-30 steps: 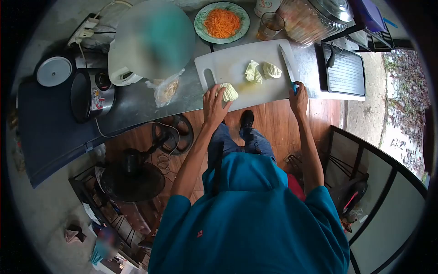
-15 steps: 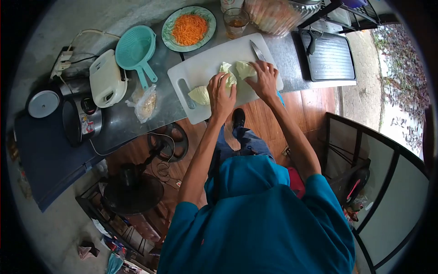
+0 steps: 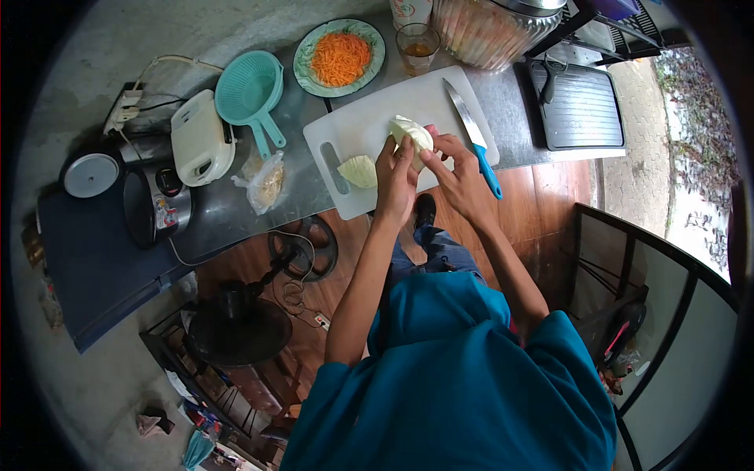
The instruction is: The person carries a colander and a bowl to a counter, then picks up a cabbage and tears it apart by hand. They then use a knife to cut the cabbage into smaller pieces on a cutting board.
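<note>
Between both hands I hold a pale green cabbage piece [image 3: 413, 133], raised over the white cutting board [image 3: 377, 102]. My left hand [image 3: 397, 174] has its fingers closed around the piece's left and lower side. My right hand [image 3: 459, 174] grips it from the right, thumb and fingertips against it. A second cabbage wedge [image 3: 359, 171] lies on the board to the left, near the handle slot. On the board's right side rests a knife [image 3: 473, 129], its blue handle sticking out past the board's near edge, close to my right hand.
Behind the board stand a plate of shredded carrot [image 3: 340, 59], a glass with brown liquid [image 3: 417, 51] and a big jar [image 3: 491, 31]. A green colander [image 3: 250, 88], a plastic bag [image 3: 263, 184] and a white appliance [image 3: 202, 140] are left; a griddle pan [image 3: 583, 106] is right.
The two cabbage pieces under my hands on the board are now together in my hands, lifted up. My right hand has come left, uncovering the knife's blue handle. The view has shifted slightly.
</note>
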Available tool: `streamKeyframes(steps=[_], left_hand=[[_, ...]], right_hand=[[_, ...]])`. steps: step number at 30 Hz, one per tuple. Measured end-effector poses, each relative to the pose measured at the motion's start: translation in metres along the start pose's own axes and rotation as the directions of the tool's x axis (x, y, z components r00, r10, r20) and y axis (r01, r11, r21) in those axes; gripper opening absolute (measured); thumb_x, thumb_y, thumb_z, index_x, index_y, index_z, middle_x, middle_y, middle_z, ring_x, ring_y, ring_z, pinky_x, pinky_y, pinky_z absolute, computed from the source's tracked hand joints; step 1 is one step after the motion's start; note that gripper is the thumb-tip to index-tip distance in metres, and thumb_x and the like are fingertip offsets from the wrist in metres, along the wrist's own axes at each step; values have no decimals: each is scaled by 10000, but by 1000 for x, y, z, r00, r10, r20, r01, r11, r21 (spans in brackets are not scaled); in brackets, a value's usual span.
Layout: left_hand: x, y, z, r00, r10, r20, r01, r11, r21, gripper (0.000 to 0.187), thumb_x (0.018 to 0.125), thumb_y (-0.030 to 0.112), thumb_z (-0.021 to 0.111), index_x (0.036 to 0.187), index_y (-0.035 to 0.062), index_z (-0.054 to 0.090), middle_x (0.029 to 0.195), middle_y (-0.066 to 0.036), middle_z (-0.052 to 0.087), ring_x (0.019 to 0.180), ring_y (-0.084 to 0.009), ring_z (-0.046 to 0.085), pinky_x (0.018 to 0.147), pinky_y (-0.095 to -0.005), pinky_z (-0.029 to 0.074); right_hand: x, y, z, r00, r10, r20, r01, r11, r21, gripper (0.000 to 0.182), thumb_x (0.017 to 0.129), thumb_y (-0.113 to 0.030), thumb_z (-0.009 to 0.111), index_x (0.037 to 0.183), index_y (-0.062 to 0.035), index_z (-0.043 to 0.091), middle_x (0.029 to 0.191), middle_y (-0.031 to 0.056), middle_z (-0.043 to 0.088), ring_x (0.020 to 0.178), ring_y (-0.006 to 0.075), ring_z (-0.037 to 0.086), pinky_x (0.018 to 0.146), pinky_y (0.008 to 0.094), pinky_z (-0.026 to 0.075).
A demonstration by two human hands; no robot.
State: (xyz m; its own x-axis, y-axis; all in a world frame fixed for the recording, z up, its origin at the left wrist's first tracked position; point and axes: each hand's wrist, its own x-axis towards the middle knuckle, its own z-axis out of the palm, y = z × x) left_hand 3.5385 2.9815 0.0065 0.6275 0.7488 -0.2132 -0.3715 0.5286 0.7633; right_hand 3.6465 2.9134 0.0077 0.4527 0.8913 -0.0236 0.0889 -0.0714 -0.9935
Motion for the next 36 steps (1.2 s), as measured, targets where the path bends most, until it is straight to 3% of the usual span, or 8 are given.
streamKeyframes(steps=[5, 9, 11, 14, 18, 25, 27, 36], left_hand=[[-11, 29, 22, 991, 120, -57, -120, 993, 3, 461, 1004, 317, 526, 1338, 38, 375, 1363, -189, 498, 1242, -267, 522, 1036, -425, 456], [-17, 36, 16, 986, 166, -29, -161, 980, 120, 475, 978, 288, 586, 1333, 60, 367, 1370, -183, 498, 1206, -240, 544, 1005, -394, 491], [-23, 43, 19, 988, 130, -81, -134, 989, -55, 522, 919, 279, 687, 1289, 28, 416, 1333, -156, 541, 1156, -186, 560, 952, -305, 499], [-28, 47, 16, 948, 252, -193, -221, 960, 172, 474, 869, 314, 745, 1170, 11, 539, 1278, -147, 576, 1115, -180, 585, 942, -298, 496], [-28, 57, 17, 942, 334, -21, -323, 924, 202, 546, 849, 346, 757, 1209, 3, 532, 1232, -163, 609, 1118, -201, 599, 963, -330, 498], [-32, 65, 32, 929, 367, 46, -367, 899, 240, 672, 921, 446, 634, 1378, -13, 454, 1308, -179, 565, 1192, -217, 565, 988, -331, 482], [-38, 72, 34, 961, 270, 51, -275, 933, 232, 664, 1000, 445, 473, 1439, -40, 357, 1374, -196, 500, 1209, -200, 532, 1038, -343, 423], [-43, 86, 33, 983, 184, -8, -177, 955, 240, 605, 906, 239, 525, 1407, -77, 398, 1327, -161, 520, 1191, -195, 541, 1000, -327, 437]], right_hand=[[-1, -42, 19, 954, -144, -263, 124, 988, -89, 413, 801, -264, 756, 1132, -26, 691, 965, 128, 636, 857, 208, 590, 754, 329, 475], [3, -53, 13, 988, -125, -93, 127, 992, 8, 390, 823, -246, 738, 1116, 7, 689, 1003, 129, 661, 777, 187, 621, 703, 305, 508], [5, -63, 10, 979, -189, -74, 188, 982, -20, 367, 834, -228, 729, 1108, 12, 690, 1022, 136, 665, 793, 190, 639, 711, 302, 520], [0, -74, 8, 974, -221, -47, 222, 975, 13, 332, 846, -194, 720, 1100, 19, 690, 1050, 148, 672, 847, 196, 668, 739, 303, 541], [-8, -92, 8, 985, -159, -66, 167, 974, 155, 341, 821, -160, 753, 1104, 18, 690, 1060, 151, 677, 894, 204, 688, 768, 309, 562], [-3, -95, -6, 968, -242, -61, 241, 970, -14, 394, 760, -188, 813, 1080, 8, 693, 1087, 130, 672, 924, 221, 685, 782, 335, 568], [-1, -98, -10, 846, -533, -23, 504, 813, -292, 418, 723, -200, 836, 1071, -13, 699, 1090, 118, 673, 911, 242, 688, 767, 341, 567], [-3, -98, -7, 858, -514, -12, 490, 825, -283, 415, 706, -197, 840, 1076, -59, 711, 1100, 104, 685, 936, 257, 694, 784, 353, 573]])
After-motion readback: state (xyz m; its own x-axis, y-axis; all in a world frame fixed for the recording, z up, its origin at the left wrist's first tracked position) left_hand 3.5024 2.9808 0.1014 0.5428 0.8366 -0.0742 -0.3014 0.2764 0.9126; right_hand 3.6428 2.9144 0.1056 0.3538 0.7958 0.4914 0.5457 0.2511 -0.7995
